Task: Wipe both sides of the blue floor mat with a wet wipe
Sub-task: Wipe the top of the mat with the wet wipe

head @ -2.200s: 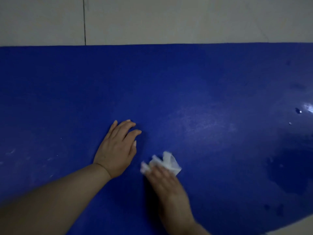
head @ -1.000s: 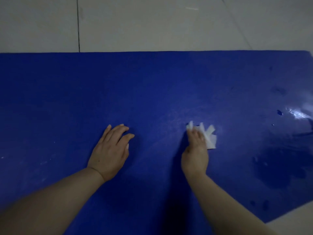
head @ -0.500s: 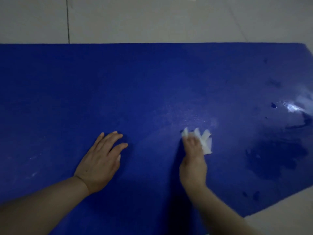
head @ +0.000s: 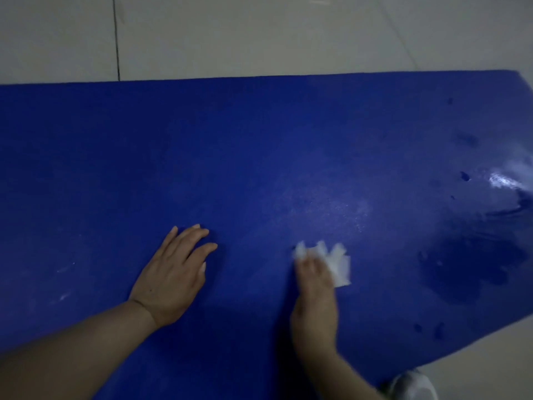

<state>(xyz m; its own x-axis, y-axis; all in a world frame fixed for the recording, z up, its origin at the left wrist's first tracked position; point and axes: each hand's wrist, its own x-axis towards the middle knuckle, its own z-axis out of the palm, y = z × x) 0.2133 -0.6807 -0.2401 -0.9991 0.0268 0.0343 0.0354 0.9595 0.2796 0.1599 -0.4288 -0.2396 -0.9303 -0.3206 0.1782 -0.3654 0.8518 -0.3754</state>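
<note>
The blue floor mat [head: 259, 145] lies flat across the tiled floor and fills most of the view. My left hand [head: 173, 272] rests palm down on it with straight fingers, left of centre. To its right, my right hand [head: 314, 293] presses a crumpled white wet wipe [head: 334, 261] onto the mat; the wipe sticks out past the fingertips and to their right. The right hand is blurred. Wet patches and a shiny streak [head: 501, 180] mark the mat's right part.
Pale floor tiles [head: 259, 36] with a dark grout line [head: 116, 39] lie beyond the mat's far edge. The mat's right end [head: 523, 82] curves down toward the near right corner. A white rounded object [head: 412, 385] shows at the bottom edge on bare floor.
My right hand with the wipe swept from near the left hand out to the right, then pulled back slightly toward me. The left hand stayed pressed on the mat. The view shifted a little.
</note>
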